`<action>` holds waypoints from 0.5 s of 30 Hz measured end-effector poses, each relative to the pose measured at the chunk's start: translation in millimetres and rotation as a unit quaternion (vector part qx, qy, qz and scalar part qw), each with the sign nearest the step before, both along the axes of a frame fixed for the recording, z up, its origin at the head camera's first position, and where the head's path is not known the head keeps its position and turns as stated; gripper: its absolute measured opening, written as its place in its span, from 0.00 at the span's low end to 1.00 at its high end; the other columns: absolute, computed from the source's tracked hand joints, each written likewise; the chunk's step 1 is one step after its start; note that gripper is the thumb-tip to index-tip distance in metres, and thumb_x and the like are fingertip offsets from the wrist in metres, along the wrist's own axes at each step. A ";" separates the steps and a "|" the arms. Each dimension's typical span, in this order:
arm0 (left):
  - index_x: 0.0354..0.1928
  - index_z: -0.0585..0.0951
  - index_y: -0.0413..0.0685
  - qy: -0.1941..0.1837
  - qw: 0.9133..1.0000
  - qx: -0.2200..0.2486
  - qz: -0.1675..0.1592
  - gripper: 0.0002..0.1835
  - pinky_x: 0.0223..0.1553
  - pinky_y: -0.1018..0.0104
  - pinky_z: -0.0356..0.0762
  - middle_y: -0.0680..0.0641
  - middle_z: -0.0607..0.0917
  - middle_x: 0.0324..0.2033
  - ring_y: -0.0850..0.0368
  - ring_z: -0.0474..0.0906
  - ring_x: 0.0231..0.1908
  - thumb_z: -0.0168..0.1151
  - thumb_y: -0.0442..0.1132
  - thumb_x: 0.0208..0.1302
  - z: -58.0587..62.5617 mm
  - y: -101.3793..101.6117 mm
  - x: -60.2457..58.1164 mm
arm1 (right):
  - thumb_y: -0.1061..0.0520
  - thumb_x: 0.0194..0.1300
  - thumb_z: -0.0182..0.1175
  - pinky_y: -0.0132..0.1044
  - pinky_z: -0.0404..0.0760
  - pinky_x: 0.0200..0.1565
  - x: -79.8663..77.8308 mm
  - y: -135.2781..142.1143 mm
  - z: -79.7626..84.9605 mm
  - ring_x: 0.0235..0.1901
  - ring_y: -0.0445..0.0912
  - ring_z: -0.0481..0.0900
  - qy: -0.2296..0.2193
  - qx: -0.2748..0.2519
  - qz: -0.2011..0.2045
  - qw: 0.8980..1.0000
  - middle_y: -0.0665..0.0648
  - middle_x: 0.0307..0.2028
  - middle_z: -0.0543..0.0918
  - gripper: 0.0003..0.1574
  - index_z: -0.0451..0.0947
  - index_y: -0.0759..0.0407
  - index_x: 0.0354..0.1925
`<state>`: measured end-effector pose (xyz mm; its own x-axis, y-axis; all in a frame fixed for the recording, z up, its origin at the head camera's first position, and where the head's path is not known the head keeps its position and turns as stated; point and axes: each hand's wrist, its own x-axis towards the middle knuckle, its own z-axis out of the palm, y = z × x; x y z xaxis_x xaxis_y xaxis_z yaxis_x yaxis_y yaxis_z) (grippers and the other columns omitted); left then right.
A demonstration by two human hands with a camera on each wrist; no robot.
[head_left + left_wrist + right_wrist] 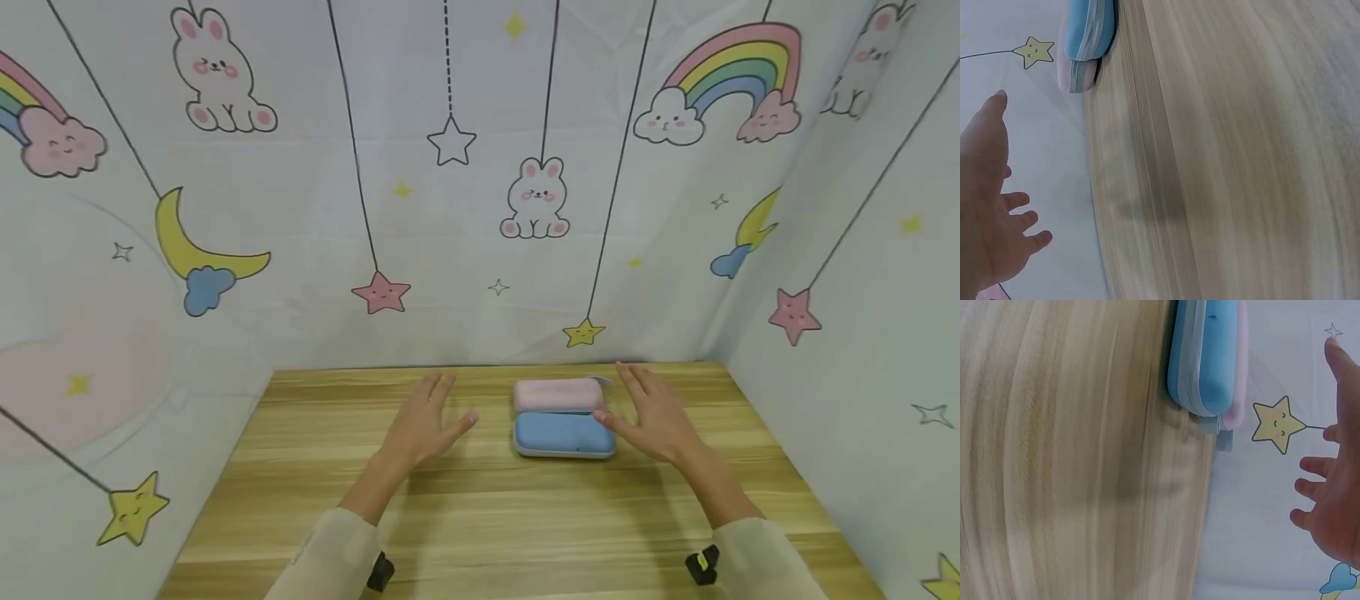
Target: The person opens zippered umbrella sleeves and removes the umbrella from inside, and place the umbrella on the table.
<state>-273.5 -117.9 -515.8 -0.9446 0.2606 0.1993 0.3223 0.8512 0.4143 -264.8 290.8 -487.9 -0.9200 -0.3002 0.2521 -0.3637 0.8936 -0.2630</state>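
Note:
Two zippered cases lie side by side on the wooden table, long sides left to right. The blue case is nearer to me and the pink case is just behind it. My left hand is raised to the left of the cases, fingers spread, holding nothing. To their right my right hand is likewise spread and holds nothing; its thumb overlaps the blue case's right end in the head view. In the right wrist view a gap separates that hand from the blue case.
The wood-grain tabletop runs back to a white curtain printed with rabbits, stars and rainbows. Curtain panels also close in the left and right sides. Small black devices sit at both sleeve cuffs.

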 end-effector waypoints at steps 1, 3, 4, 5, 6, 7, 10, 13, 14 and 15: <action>0.78 0.57 0.53 -0.002 1.000 0.003 0.000 0.48 0.69 0.41 0.57 0.41 0.57 0.75 0.41 0.53 0.73 0.49 0.74 0.64 -0.8 1.0 0.1 | 0.25 0.64 0.55 0.75 0.53 0.62 0.6 -0.6 -1.0 0.71 0.68 0.53 0.000 -0.004 0.002 1.000 0.67 0.74 0.56 0.61 0.45 0.53 0.79; 0.78 0.57 0.53 -0.003 1.000 0.012 -0.002 0.48 0.69 0.42 0.58 0.42 0.57 0.75 0.42 0.54 0.74 0.50 0.74 0.64 -1.7 3.4 0.5 | 0.26 0.63 0.56 0.75 0.54 0.61 1.7 -1.6 -3.0 0.71 0.68 0.54 -0.003 -0.012 0.005 1.000 0.67 0.74 0.56 0.61 0.45 0.53 0.79; 0.77 0.58 0.53 -0.002 1.000 0.017 -0.003 0.48 0.69 0.43 0.58 0.43 0.57 0.75 0.43 0.54 0.74 0.50 0.74 0.64 -2.1 4.9 0.4 | 0.26 0.63 0.56 0.74 0.54 0.62 2.2 -2.1 -4.0 0.71 0.68 0.53 -0.005 -0.016 0.005 1.000 0.67 0.74 0.56 0.61 0.46 0.53 0.79; 0.77 0.58 0.53 -0.002 1.000 0.021 -0.005 0.48 0.69 0.43 0.58 0.43 0.58 0.75 0.44 0.54 0.74 0.50 0.74 0.64 -2.5 6.4 0.3 | 0.26 0.63 0.57 0.74 0.54 0.62 2.7 -2.5 -5.0 0.71 0.67 0.53 -0.007 -0.020 0.006 1.000 0.67 0.74 0.56 0.61 0.46 0.53 0.79; 0.77 0.58 0.52 0.001 1.000 0.026 -0.007 0.48 0.69 0.43 0.58 0.43 0.58 0.75 0.44 0.54 0.74 0.51 0.73 0.64 -2.7 8.0 0.4 | 0.26 0.63 0.57 0.73 0.54 0.62 3.0 -3.0 -5.9 0.72 0.67 0.53 -0.008 -0.022 0.006 1.000 0.66 0.74 0.55 0.61 0.46 0.53 0.79; 0.77 0.59 0.51 0.002 0.999 0.032 -0.009 0.48 0.69 0.43 0.58 0.43 0.58 0.75 0.44 0.54 0.73 0.52 0.72 0.64 -3.0 9.7 0.4 | 0.25 0.63 0.57 0.73 0.55 0.62 3.3 -3.6 -6.9 0.72 0.67 0.53 -0.010 -0.024 0.007 1.000 0.66 0.74 0.55 0.61 0.46 0.53 0.79; 0.76 0.60 0.49 0.006 0.999 0.040 -0.016 0.48 0.69 0.44 0.59 0.44 0.60 0.74 0.45 0.56 0.73 0.53 0.72 0.64 -4.4 15.4 0.8 | 0.25 0.62 0.57 0.73 0.57 0.62 3.7 -5.8 -9.4 0.72 0.66 0.53 -0.013 -0.030 0.010 0.999 0.65 0.74 0.55 0.61 0.48 0.54 0.79; 0.76 0.60 0.48 0.002 0.999 0.041 -0.023 0.49 0.69 0.46 0.60 0.45 0.60 0.74 0.45 0.57 0.72 0.53 0.72 0.63 -7.0 21.1 2.1 | 0.25 0.62 0.58 0.71 0.59 0.62 3.8 -8.6 -11.9 0.72 0.65 0.54 -0.016 -0.035 0.013 0.999 0.66 0.74 0.56 0.61 0.49 0.55 0.78; 0.76 0.60 0.48 0.000 0.999 0.040 -0.025 0.49 0.69 0.46 0.60 0.45 0.61 0.74 0.45 0.58 0.72 0.53 0.73 0.63 -8.0 22.9 3.0 | 0.25 0.62 0.58 0.70 0.59 0.63 3.9 -9.5 -12.7 0.72 0.65 0.54 -0.018 -0.037 0.014 0.999 0.66 0.74 0.56 0.61 0.49 0.56 0.78; 0.76 0.60 0.49 -0.002 0.999 0.041 -0.027 0.50 0.68 0.47 0.61 0.45 0.61 0.74 0.45 0.59 0.72 0.53 0.74 0.62 -8.9 24.7 3.9 | 0.25 0.62 0.57 0.69 0.59 0.63 4.0 -10.4 -13.6 0.71 0.66 0.54 -0.019 -0.037 0.015 0.999 0.66 0.74 0.56 0.61 0.49 0.56 0.78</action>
<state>-269.6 -93.2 -524.7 -0.9309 0.2936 0.2172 0.3639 0.7964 0.4831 -260.8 280.4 -501.5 -0.9205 -0.3088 0.2393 -0.3777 0.8601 -0.3429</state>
